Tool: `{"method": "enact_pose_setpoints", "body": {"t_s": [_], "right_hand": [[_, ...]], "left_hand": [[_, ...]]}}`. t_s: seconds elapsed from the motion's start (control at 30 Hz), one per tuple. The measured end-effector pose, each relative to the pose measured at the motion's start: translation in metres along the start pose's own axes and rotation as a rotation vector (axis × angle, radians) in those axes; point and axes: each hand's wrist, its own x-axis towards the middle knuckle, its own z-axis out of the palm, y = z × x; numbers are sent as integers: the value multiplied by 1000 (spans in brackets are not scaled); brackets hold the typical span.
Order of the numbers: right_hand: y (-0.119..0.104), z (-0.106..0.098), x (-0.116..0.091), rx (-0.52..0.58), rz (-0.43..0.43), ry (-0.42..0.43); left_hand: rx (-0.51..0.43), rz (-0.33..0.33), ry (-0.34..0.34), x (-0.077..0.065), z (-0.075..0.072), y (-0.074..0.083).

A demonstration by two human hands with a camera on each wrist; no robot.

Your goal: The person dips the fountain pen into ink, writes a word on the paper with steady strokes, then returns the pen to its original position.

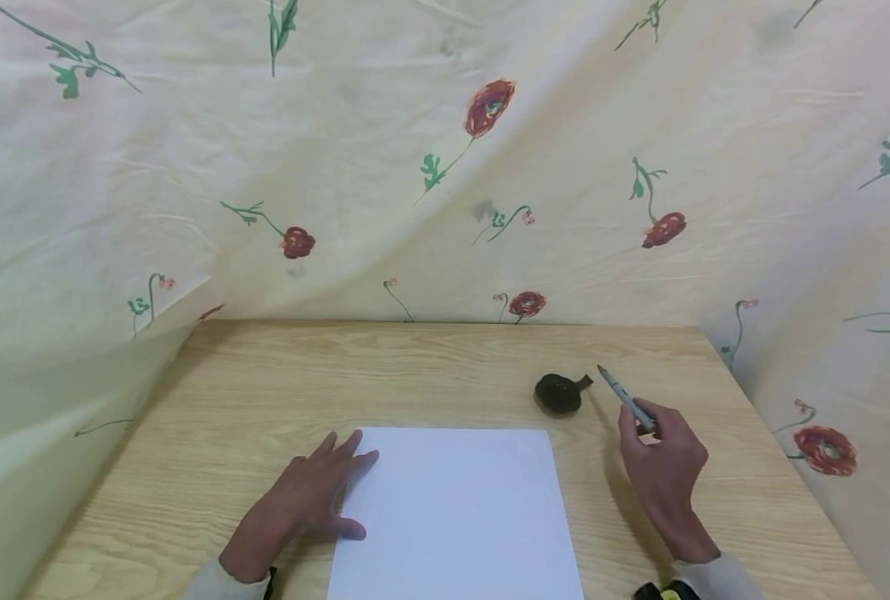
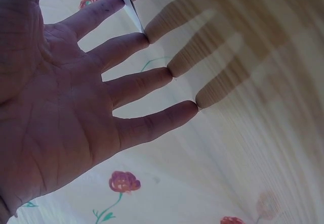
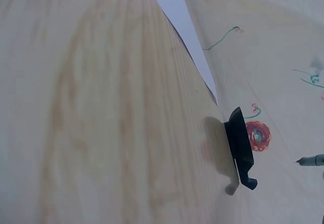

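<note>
A sheet of white paper (image 1: 456, 517) lies flat on the wooden table, in front of the person. My left hand (image 1: 302, 504) is spread at its left edge, fingertips down on the paper and the wood. The left wrist view shows its palm and straight fingers (image 2: 136, 87), the tips meeting the tabletop. To the right of the paper, my right hand (image 1: 662, 454) pinches a grey pen (image 1: 621, 393), its dark tip pointing up and to the left. Just left of that tip sits a small glossy black rounded thing (image 1: 557, 393) with a short handle; its exact kind is unclear.
A pale cloth (image 1: 385, 167) printed with red flowers hangs behind the wooden table (image 1: 325, 367) and along both its sides. Dark bands, one with yellow (image 1: 670, 591), show at the wrists.
</note>
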Motion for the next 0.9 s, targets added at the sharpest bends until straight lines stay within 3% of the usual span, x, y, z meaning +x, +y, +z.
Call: {"method": "enact_pose_setpoints", "body": {"t_s": [0.17,0.3,0.53,0.9], "right_hand": [[-3,4,-1,98,-35,139],[-7,6,-2,175,-53,185],[-3,7,-8,247,41,127],[2,7,-10,316,-95,101]], "left_hand": [[6,0,2,0,0,0],[2,14,9,-1,1,0],[-4,20,10,-3,2,0],[11,15,9,-3,4,1]]}}
